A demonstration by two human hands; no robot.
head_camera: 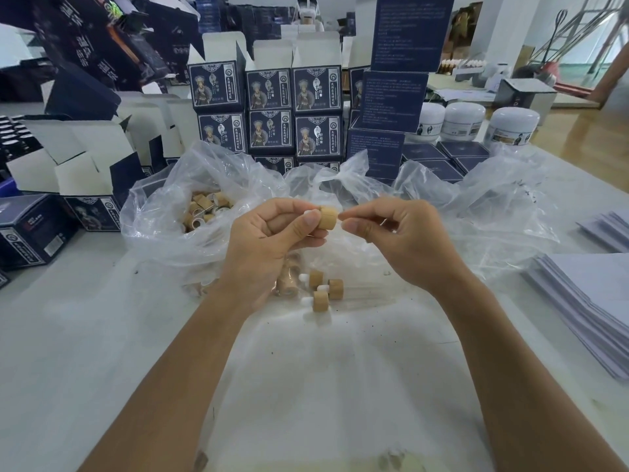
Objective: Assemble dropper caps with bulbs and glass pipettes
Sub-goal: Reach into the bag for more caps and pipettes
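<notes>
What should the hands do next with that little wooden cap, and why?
Probably push the pipette into the cap. The left hand grips the cap, its white bulb already on, and the right hand pinches something thin at its open end; the glass itself is hard to see.

A white table (pixel 102 335) fills the foreground. Dark blue printed boxes (pixel 269 110) stack along its far edge, white jars (pixel 464 121) toward its far right corner. Daylight brightens white walls (pixel 503 25) beyond.
</notes>
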